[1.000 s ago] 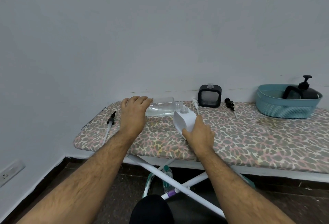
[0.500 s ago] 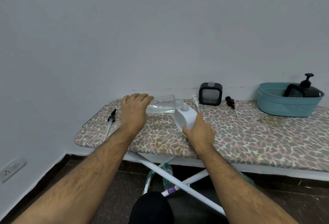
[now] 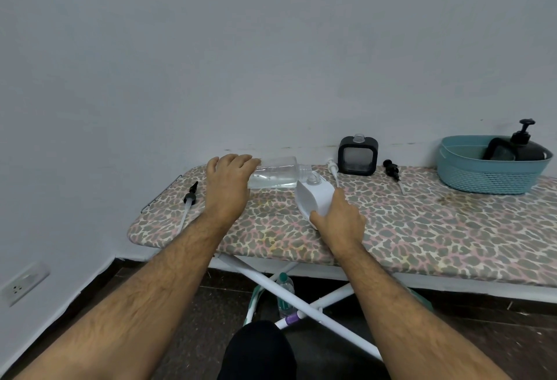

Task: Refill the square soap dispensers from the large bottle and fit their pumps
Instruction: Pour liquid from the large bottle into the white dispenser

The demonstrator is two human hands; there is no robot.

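My left hand (image 3: 227, 185) grips the base of the large clear bottle (image 3: 275, 173), which lies tipped sideways with its open mouth at the neck of the white square dispenser (image 3: 313, 195). My right hand (image 3: 339, 219) holds that dispenser, tilted toward the bottle, on the ironing board (image 3: 422, 229). A black square dispenser (image 3: 357, 155) without a pump stands at the back by the wall. A white pump (image 3: 333, 170) lies just behind the white dispenser. One black pump (image 3: 391, 170) lies right of the black dispenser, another black pump (image 3: 190, 198) near the board's left end.
A teal basket (image 3: 488, 177) at the right end holds a black dispenser with a pump (image 3: 523, 144). Under the board are its white crossed legs (image 3: 301, 304) and a small plastic bottle (image 3: 284, 292). A wall socket (image 3: 21, 286) sits low on the left wall.
The view has shifted slightly, so everything sits a little higher in frame. The bottle stays tipped at the white dispenser's neck; both hands keep their grips.
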